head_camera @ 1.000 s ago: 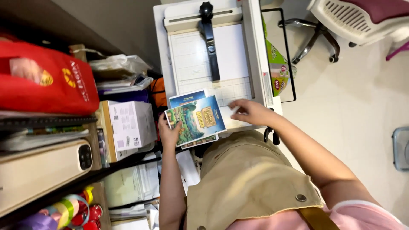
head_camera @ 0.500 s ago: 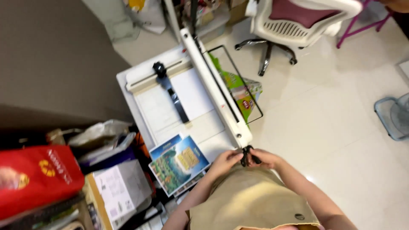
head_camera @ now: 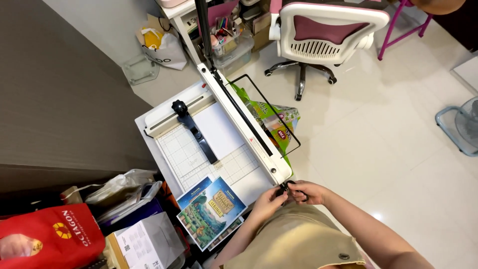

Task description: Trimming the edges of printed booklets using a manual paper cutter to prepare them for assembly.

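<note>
Two hands, left hand [head_camera: 269,202] and right hand [head_camera: 304,191], pinched shut on the small black knob [head_camera: 284,187] at the paper cutter's [head_camera: 219,144] near corner. Beside them, colourful booklets [head_camera: 209,211] overhanging the bed edge. Farther up, raised cutter arm [head_camera: 201,20]. Risk: arm dropping if jolted; booklets sliding off.

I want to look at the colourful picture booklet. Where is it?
In the head view the colourful booklet lies at the near left corner of the white paper cutter, left of the person's left hand and beside a white box.
</note>
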